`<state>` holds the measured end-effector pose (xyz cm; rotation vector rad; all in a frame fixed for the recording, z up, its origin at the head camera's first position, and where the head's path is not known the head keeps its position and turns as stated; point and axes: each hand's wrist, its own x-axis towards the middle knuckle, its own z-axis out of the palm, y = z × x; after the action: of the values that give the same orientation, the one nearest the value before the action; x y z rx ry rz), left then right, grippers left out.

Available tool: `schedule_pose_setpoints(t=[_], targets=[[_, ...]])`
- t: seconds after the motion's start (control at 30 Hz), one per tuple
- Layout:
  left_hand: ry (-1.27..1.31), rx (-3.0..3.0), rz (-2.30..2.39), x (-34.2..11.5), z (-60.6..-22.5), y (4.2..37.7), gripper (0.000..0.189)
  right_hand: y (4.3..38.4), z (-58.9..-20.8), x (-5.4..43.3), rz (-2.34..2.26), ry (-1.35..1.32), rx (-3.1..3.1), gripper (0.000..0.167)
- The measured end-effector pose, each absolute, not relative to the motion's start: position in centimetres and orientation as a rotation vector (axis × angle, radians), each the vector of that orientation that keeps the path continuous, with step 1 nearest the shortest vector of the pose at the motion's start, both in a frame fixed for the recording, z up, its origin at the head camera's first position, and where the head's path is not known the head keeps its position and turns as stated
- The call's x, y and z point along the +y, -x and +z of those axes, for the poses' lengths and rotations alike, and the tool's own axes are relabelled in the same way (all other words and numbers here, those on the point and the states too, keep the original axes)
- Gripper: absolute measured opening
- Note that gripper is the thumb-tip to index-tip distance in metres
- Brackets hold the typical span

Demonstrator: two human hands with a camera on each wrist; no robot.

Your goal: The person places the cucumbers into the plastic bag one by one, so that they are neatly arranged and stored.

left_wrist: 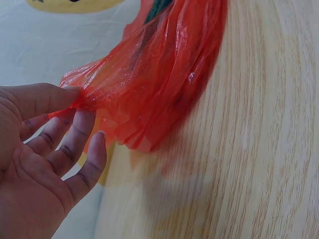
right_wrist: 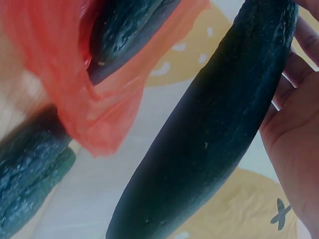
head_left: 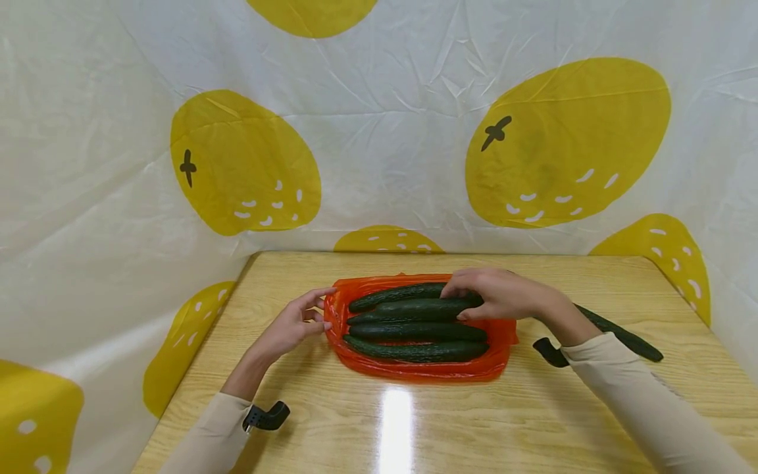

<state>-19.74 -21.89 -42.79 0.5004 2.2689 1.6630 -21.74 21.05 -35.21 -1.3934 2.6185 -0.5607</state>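
Note:
A red plastic bag [head_left: 474, 374] lies spread on the table with several dark green cucumbers side by side in it. My left hand [head_left: 290, 327] is at the bag's left end; in the left wrist view its thumb and index finger pinch the thin red film [left_wrist: 134, 84], the other fingers loosely bent. Over the bag's right part, my right hand [head_left: 503, 294] grips a cucumber [right_wrist: 199, 124], fingers on its far side and thumb on the near side. Below it lie other cucumbers, such as the nearest one [head_left: 414, 350]. The palm covers part of the bag's right end.
Another cucumber [head_left: 633, 340] lies on the wooden table [head_left: 320, 421] at the right, partly behind my right forearm. A white curtain [head_left: 385, 164] with yellow fruit prints stands behind the table and along its sides. Black wrist cameras [head_left: 266, 416] sit at both sleeves.

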Motion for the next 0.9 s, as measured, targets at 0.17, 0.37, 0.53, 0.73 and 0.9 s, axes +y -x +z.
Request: schedule_pose_setpoints(t=[0.17,0.37,0.53,0.73,0.9], targets=[[-0.503,2.260,1.662,-21.9,-42.6,19.8,0.067,21.9,-35.5,20.2,-0.555,1.423,2.606,0.036],[-0.505,2.245,1.668,-21.8,-42.6,20.0,0.067,21.8,-35.7,19.1,-0.548,1.403,2.565,0.038],[-0.507,2.251,1.663,-21.9,-42.6,20.0,0.067,21.7,-35.9,18.2,-0.556,1.410,2.526,0.038],[-0.499,2.256,1.653,-22.0,-42.6,20.1,0.066,21.9,-36.2,16.9,-0.549,1.400,2.499,0.038],[-0.488,2.257,1.650,-22.0,-42.6,20.1,0.066,22.0,-36.6,16.0,-0.541,1.382,2.473,0.038]])
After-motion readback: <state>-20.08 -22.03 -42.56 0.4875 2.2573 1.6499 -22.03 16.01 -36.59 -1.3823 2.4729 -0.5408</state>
